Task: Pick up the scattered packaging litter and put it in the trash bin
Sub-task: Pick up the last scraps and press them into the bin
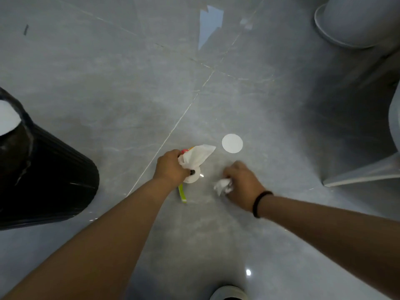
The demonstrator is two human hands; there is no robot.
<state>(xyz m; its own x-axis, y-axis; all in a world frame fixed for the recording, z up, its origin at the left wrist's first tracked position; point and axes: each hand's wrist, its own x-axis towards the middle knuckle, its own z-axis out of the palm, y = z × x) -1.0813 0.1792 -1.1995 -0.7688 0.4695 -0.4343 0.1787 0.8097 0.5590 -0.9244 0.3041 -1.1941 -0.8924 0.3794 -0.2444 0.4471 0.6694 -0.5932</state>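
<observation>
I see both hands low over the grey floor [108, 83]. Left hand [171, 167] — fingers clenched round a bundle of litter [195, 158]: white wrapper, green strip hanging below. Right hand [242, 182] — fingers curled onto a crumpled white paper [223, 185] at floor level. White round disc [232, 143] lies on the floor just beyond both hands. Black trash bin [49, 169] sits far left, well apart.

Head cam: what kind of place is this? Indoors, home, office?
Indoors, probably a home or office room; can't say which. Glossy grey floor tiles with pale grout lines, a black ribbed trash bin lined with a bag at left, and white rounded furniture bases at the right edge.
</observation>
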